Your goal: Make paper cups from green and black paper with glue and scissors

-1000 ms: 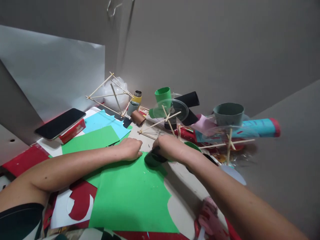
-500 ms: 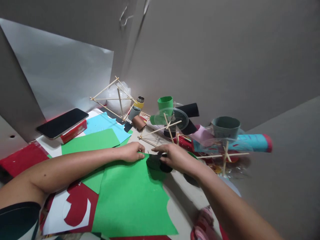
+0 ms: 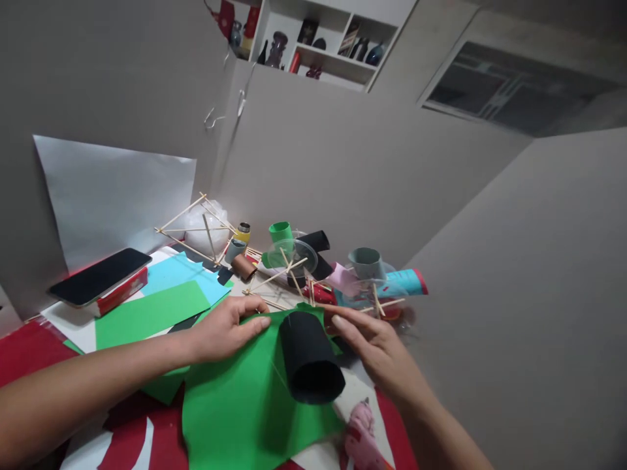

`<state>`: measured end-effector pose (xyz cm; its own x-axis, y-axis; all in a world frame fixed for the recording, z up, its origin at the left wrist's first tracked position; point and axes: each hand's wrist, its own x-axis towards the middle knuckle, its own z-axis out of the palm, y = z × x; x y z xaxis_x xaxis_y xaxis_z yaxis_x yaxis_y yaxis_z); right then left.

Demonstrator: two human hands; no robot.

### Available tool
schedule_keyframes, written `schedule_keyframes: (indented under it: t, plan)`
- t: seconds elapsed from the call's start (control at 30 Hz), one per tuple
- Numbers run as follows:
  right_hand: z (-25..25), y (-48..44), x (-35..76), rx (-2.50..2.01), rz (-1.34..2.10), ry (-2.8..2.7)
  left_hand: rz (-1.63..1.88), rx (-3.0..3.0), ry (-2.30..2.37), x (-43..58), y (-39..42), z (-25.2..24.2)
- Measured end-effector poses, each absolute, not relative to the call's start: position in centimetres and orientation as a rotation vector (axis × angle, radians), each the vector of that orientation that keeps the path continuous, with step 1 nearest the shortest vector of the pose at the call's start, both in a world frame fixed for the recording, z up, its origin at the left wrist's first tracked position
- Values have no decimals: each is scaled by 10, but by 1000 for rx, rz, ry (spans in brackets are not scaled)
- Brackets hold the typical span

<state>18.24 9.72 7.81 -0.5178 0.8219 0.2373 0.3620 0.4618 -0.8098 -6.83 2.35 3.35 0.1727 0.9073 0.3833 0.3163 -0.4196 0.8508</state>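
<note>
A large green sheet is raised at its far edge, with a black paper tube lying on it, its open end toward me. My left hand pinches the sheet's far edge between thumb and fingers, left of the tube. On the tube's right, my right hand has its fingers close together at the sheet's far right corner, thumb on the near side. The right fingertips are partly hidden behind the green paper.
A phone rests on a red box at left, beside green and blue sheets. Stick frames, small paper tubes and a clear disc stand behind. A pink glue gun lies at front right.
My view has tilted up, showing shelves. The green sheet's far edge has been lifted. The black tube now shows fully on it, and my right hand has shifted from the tube to the sheet's corner.
</note>
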Motion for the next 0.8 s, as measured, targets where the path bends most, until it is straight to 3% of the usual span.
schedule_keyframes:
  t: [0.43,0.63,0.8]
  plan:
    - [70,75,169,-874,952,-2000,1095,1857,1118,-62,12,59]
    - [62,85,160,-847,932,-2006,963,1763,857,-66,25,79]
    - [56,90,156,-823,894,-2003,853,1942,1028,-63,23,86]
